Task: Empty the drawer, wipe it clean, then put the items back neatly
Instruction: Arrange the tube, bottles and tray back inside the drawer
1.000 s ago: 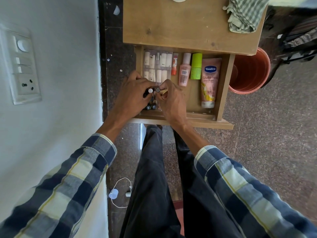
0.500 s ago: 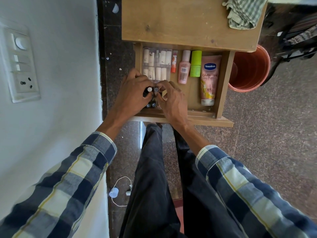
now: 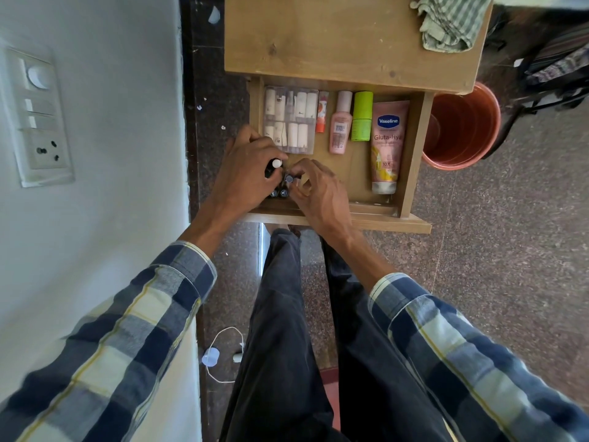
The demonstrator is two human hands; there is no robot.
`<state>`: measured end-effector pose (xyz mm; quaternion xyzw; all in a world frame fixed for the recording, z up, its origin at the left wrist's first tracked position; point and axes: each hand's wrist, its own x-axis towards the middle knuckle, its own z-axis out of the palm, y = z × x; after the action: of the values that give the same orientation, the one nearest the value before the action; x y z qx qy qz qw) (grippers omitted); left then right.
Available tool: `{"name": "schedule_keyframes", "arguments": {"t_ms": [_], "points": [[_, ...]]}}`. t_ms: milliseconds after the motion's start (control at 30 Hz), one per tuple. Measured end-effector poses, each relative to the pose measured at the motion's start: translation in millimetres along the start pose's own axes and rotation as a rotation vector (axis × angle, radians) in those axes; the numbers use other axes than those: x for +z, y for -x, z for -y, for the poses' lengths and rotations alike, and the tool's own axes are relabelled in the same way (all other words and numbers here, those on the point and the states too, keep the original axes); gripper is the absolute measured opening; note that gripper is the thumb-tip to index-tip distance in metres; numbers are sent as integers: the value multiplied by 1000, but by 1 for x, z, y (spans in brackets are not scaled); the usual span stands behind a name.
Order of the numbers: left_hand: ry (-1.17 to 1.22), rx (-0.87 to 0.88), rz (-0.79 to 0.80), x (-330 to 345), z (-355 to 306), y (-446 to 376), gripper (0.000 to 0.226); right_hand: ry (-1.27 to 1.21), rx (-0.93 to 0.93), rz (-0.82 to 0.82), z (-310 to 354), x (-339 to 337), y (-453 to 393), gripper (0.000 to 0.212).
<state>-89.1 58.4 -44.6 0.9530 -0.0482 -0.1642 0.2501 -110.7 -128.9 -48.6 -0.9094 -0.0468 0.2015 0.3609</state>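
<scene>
Drawer [image 3: 414, 154]: restocking judged nearly done; clear case [image 3: 291, 122], tubes lined up. My left hand [image 3: 245, 173] and right hand [image 3: 318, 193] pinch small dark bottles [image 3: 279, 191], still being placed.

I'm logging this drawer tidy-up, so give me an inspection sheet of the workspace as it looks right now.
Surface: wooden table top, bare wood.
Job's things: open drawer holds clear case, orange tube, pink bottle, green stick, Vaseline tube, small dark bottles.
Clutter: checked cloth on the table corner.
Grippers: left hand grips a white-capped bottle; right hand pinches a grey-capped bottle.
Cables: white cable on floor.
Surroundings: orange bucket, wall switchboard.
</scene>
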Motion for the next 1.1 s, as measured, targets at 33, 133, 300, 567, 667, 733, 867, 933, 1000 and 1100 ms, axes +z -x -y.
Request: {"name": "schedule_keyframes", "arguments": {"t_ms": [33,133,300,567,667,733,867,933,1000,1100], "points": [[-2,-5,0,0,-1,0,32,-10,5,12,1,-1,-1,18],[-5,-12,-1,0,-2,-1,33,-39,16,29,1,-3,-5,28],[3,-19,-8,0,-3,-1,32,37,106,-38,-5,-3,-8,42],[-4,-10,-18,1,-3,-2,31,17,75,66,-7,1,-11,42],[0,-6,-22,-1,-4,-2,30,1,87,80,-6,3,-11,43],[-1,-9,-19,-1,-4,-2,30,-8,88,90,-5,2,-10,48],[0,-8,-17,0,-4,-2,30,5,86,120,-5,-2,-10,45],[5,-4,-20,-1,-5,-2,30,19,94,138,-5,-2,-11,39],[-5,-5,-21,-1,-6,-2,30,20,105,146,-4,-2,-12,36],[-16,-3,-27,-2,-6,-2,30,15,101,146,-3,-3,-12,38]]}}
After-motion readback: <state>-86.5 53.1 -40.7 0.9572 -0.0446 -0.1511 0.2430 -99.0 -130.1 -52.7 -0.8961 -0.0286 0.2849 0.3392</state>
